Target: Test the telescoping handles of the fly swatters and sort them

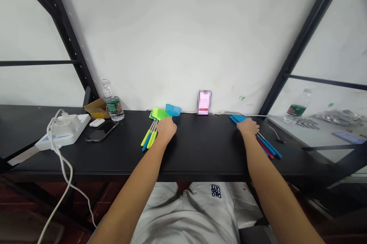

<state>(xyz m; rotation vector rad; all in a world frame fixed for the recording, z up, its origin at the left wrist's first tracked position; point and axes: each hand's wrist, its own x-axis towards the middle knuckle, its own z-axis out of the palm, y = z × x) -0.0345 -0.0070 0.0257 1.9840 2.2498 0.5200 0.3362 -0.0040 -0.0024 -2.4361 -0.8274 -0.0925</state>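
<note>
My left hand (166, 128) is closed beside a fanned pile of green and blue fly swatters (149, 136) on the black desk. From under its fingers a blue fly swatter's mesh head (173, 110) sticks up towards the wall; the handle is hidden. Farther right, my right hand (248, 126) is curled over a second bunch of fly swatters (266, 146), with blue and red handles pointing towards me. Blue heads (236, 118) of that bunch show past the fingers. How many of them the right hand grips is hidden.
A pixelated phone-like screen (204, 102) stands against the wall. At left are a water bottle (112, 100), a cardboard box (97, 108), a white earbud case (97, 122), a dark phone (102, 131) and a white power strip (64, 131) with a hanging cable. Black metal posts flank the desk.
</note>
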